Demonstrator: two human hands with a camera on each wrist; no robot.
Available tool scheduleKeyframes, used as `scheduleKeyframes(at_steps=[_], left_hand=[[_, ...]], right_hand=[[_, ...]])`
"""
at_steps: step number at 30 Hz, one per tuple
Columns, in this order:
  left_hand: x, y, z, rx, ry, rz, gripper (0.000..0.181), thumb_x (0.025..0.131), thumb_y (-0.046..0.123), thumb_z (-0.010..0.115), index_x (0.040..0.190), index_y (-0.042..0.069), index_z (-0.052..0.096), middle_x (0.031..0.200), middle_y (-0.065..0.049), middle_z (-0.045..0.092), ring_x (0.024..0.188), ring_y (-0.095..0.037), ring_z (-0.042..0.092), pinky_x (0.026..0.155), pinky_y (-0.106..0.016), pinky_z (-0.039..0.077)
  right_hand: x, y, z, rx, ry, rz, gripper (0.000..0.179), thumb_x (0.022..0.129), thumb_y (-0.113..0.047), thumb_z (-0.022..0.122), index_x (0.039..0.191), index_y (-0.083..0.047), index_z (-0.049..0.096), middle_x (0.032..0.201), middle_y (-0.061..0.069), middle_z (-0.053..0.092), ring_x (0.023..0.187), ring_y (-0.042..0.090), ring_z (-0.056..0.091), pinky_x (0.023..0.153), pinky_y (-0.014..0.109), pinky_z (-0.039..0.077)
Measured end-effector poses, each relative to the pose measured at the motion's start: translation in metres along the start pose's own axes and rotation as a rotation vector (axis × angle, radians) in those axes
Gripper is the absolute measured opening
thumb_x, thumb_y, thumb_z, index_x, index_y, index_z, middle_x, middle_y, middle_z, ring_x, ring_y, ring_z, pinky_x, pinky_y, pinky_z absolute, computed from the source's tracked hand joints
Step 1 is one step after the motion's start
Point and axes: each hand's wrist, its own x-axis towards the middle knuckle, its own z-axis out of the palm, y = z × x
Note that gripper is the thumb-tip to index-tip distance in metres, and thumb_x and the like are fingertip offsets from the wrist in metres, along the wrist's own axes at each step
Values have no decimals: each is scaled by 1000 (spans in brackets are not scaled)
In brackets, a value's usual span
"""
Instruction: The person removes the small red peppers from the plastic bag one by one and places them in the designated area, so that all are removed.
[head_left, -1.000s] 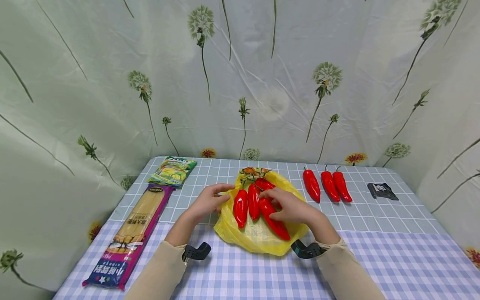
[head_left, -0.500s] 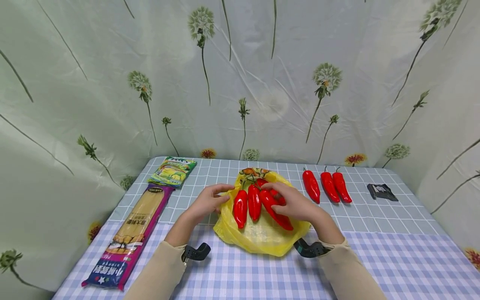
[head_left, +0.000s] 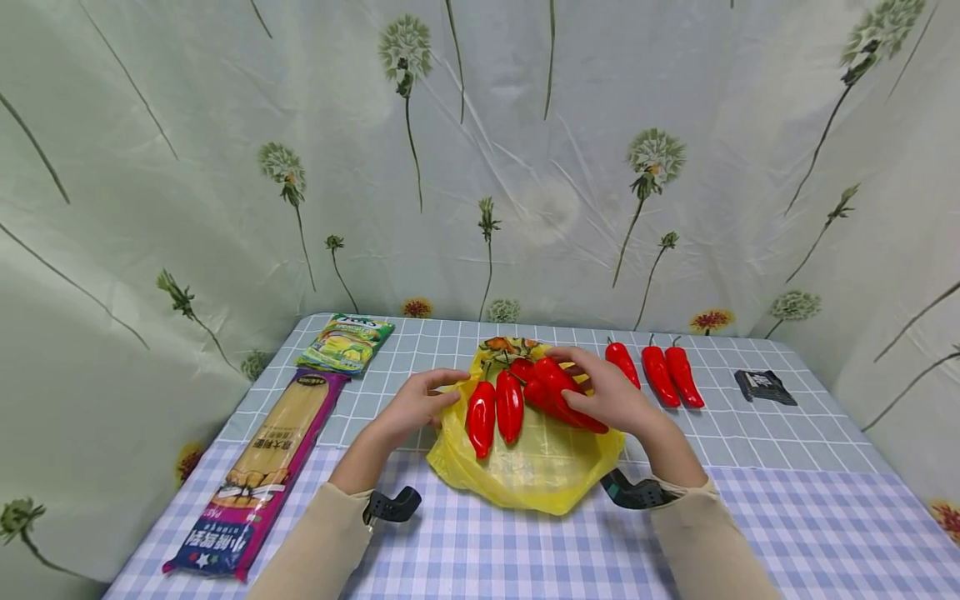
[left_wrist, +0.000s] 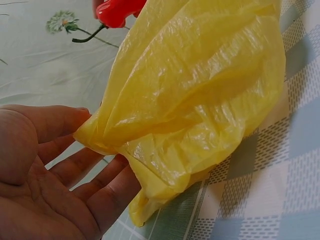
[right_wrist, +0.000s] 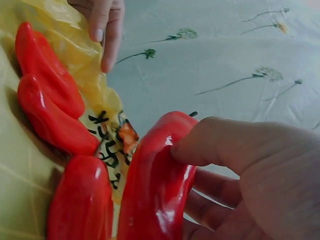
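Note:
A yellow plastic bag (head_left: 517, 487) lies spread on the table with several red chili peppers on it. My left hand (head_left: 416, 404) pinches the bag's left edge; in the left wrist view its thumb and fingers meet at a bag corner (left_wrist: 95, 135). My right hand (head_left: 613, 392) grips a red chili pepper (right_wrist: 157, 185), raised at the bag's right side. Close by it is another pepper (right_wrist: 82, 200), partly overlapped in the head view. Two more peppers, one (head_left: 481, 419) and its neighbour (head_left: 510, 407), lie side by side nearer the left hand.
Right of the bag lie three red chili peppers (head_left: 660, 375), the leftmost partly covered by my right hand. Farther right is a small black packet (head_left: 765, 386). On the left are a long spaghetti pack (head_left: 258, 467) and a green packet (head_left: 347, 342). A floral curtain (head_left: 555, 167) hangs behind.
My right hand has taken hold of a chili pepper from the bag and moved right and up with it. The left hand stays at the bag's edge.

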Motion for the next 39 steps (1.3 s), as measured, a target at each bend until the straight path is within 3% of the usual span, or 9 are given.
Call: scheduleKeyframes(at_steps=[9,16,28,39], left_hand=[[0,1,-1,4,4,-3,34,97,18,64,131,22,65,139,-4,61,101,-19,65,69,-29,59],[0,2,0,1,-3,4,34,97,17,63,131,21,65,139,-4,62,100,-19,64,70,-29,59],[3,-1,0,-5,-6,-9,34,97,19,64,131,22,65,139,-5,61,99,-19,65,70,-29,60],[0,-1,0,-4,-2,-15,34,97,20,64,130,22,65,138,-4,62,99,-19,65,69,-29,59]], right_hand=[[-5,4,-19,39,79,-8,60,90,-9,70,145,-15,46,141,15,56,112,33,63,83,42,62],[-9,12,-29,22,134,38,63,90,-12,71,147,-18,43,145,15,52,112,36,63,78,42,63],[-18,26,-48,45,253,147,54,95,-16,66,144,-13,42,147,18,48,112,37,59,80,46,62],[-27,43,-61,64,330,232,60,96,-15,63,150,-13,37,151,21,43,122,41,54,90,54,58]])
